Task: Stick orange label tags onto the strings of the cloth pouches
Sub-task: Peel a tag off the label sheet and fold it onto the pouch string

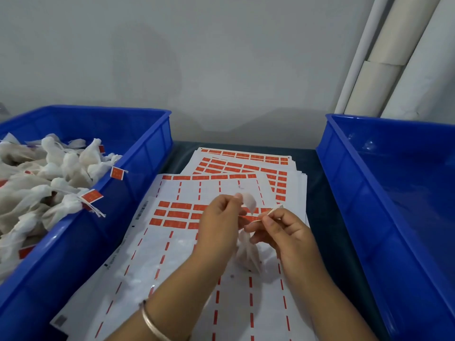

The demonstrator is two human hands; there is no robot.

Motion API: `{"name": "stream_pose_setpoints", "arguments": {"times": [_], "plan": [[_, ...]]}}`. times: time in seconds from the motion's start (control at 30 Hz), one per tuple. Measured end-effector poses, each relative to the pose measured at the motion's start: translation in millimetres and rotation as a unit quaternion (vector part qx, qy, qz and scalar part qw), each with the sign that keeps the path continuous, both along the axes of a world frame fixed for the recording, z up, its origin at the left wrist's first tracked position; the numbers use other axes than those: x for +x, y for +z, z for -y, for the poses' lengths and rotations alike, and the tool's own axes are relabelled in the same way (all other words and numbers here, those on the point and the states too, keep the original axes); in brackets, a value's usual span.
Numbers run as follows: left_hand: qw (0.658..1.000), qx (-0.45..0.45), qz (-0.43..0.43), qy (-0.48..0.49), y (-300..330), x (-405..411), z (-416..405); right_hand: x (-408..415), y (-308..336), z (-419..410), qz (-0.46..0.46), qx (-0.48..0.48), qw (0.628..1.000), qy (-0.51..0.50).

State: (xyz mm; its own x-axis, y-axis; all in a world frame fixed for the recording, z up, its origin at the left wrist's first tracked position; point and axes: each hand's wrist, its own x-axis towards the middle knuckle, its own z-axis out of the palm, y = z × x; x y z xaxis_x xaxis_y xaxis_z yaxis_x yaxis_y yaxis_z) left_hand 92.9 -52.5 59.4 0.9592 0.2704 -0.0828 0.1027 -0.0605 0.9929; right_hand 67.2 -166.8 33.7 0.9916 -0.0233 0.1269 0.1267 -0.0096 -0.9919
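Pinching a folded orange tag [268,214] between my right hand's [283,230] thumb and forefinger, I have those fingers [267,221] clenched on its edge, with the white backing side up. My left hand [219,217] is closed too, grasping the gathered neck of a white pouch [247,252]; the loose top flares above my fingertips and the body hangs down between my wrists, its bottom at or near the sheet [172,254]. The string itself is too thin for me to make out here.

I judge the pouch light, soft and floppy, so the neck is the place to hold it, close to where the string comes out, keeping the string taut. The tag is thin and sticky; best held by its edges so the glue faces stay clean until they meet around the string.

Beneath my hands lie label sheets, mostly peeled, with orange rows left farther off. On the left a blue bin [138,153] holds pouches already tagged. The right bin [394,193] looks bare from here. Both sit on the dark tabletop [312,190].
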Motion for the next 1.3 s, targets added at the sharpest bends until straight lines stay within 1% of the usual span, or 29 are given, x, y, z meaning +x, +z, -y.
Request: {"name": "stream_pose_setpoints", "arguments": {"times": [0.07,0.17,0.33,0.47,0.67,0.87,1.03,1.3], "plan": [[1.0,0.009,0.024,0.002,-6.7,-5.2,7.7,0.3,0.3,0.1,0.008,-0.017,1.0,-0.004],[0.999,-0.015,0.037,0.009,-13.7,-10.0,12.5,-0.6,0.6,0.4,0.018,-0.022,0.999,-0.019],[0.994,-0.105,0.021,-0.026,-9.9,-12.4,11.7,-4.2,2.5,-1.8,0.051,-0.024,0.998,-0.012],[0.992,-0.127,-0.002,-0.02,-11.5,-11.6,8.8,-8.1,5.0,-3.1,0.062,-0.024,0.997,-0.05],[0.989,-0.135,-0.032,-0.044,-11.9,-12.8,7.2,-7.1,5.7,0.7,0.071,0.015,0.993,-0.092],[0.985,-0.16,-0.047,-0.047,-9.6,-12.8,5.7,-6.3,3.4,1.2,0.059,0.024,0.991,-0.121],[0.98,-0.178,-0.059,-0.062,-8.0,-14.1,4.8,-3.8,0.9,2.0,0.029,0.068,0.988,-0.133],[0.98,-0.181,-0.057,-0.054,-7.0,-15.0,4.2,-4.0,1.0,1.2,0.006,0.065,0.986,-0.152]]}}
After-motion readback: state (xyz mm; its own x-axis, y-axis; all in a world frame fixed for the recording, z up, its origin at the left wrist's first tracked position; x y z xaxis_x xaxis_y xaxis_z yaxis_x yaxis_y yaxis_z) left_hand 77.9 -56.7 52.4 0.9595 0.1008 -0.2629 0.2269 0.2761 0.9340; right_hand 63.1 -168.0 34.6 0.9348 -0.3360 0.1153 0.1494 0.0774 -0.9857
